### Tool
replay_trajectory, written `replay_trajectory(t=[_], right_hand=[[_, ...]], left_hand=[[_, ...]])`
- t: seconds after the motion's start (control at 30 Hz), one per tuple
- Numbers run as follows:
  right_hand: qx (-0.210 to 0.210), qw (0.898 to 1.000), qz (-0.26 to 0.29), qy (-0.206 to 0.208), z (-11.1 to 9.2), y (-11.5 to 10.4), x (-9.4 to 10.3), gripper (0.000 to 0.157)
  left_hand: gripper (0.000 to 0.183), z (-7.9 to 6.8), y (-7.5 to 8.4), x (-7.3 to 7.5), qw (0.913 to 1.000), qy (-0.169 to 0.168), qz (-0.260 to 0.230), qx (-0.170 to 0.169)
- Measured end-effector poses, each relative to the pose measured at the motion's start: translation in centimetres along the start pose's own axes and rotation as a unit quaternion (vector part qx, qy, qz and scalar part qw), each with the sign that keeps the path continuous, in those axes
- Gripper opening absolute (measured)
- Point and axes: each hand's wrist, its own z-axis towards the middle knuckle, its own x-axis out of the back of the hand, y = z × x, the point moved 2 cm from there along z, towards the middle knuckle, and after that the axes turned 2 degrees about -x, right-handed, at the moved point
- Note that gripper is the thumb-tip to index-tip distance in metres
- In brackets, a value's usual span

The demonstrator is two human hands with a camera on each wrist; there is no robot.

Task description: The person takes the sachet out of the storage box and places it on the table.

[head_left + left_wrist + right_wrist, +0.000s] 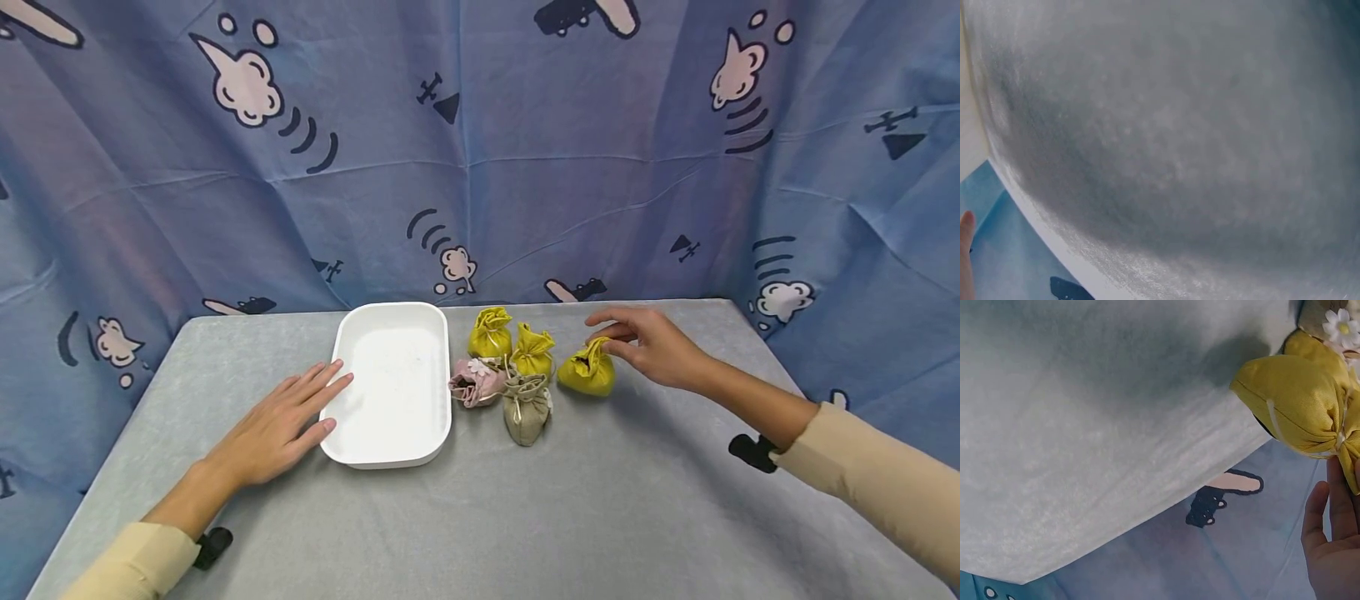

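Observation:
My right hand (pixel 654 346) pinches the gathered neck of a yellow drawstring pouch (pixel 585 375) between thumb and fingers. In the right wrist view that yellow pouch (pixel 1297 403) hangs from the fingertips, its string tied round the neck. My left hand (pixel 281 425) lies with straight, spread fingers on the left rim of a white rectangular tray (pixel 390 392), which has nothing in it. Left of the gripped pouch stand two more yellow pouches, one at the back (pixel 490 335) and one nearer (pixel 532 354). A pink pouch (pixel 477 383) and a grey-beige pouch (pixel 527 410) sit before them.
A grey cloth covers the table (pixel 510 517). Behind it hangs a blue patterned curtain (pixel 525 167), close to the table's back edge. The pink pouch sits right beside the tray's right wall. A black wrist camera (pixel 753 452) is worn under the right forearm.

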Motion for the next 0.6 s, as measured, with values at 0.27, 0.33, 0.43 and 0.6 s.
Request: replay_trajectory(t=[0.27,0.33,0.43,0.6], right_hand=[[-0.007,1.0,0.013,-0.017,0.1,0.5,-1.1,0.037],[-0.014,0.999,0.015,-0.025,0.0,0.7,-1.4,0.036],[-0.024,0.999,0.015,-0.033,-0.1,0.8,-1.6,0.036],[-0.006,0.999,0.004,-0.043,-0.2,0.5,-1.4,0.039]], left_hand=[[0.06,-0.1,-0.1,0.1,1.0,0.0,-0.001,0.003],[0.06,-0.1,-0.1,0.1,1.0,0.001,-0.001,0.004],[0.061,0.0,-0.1,0.1,1.0,-0.002,0.002,0.002],[0.062,0.1,0.0,0.4,0.9998,-0.002,0.016,-0.014]])
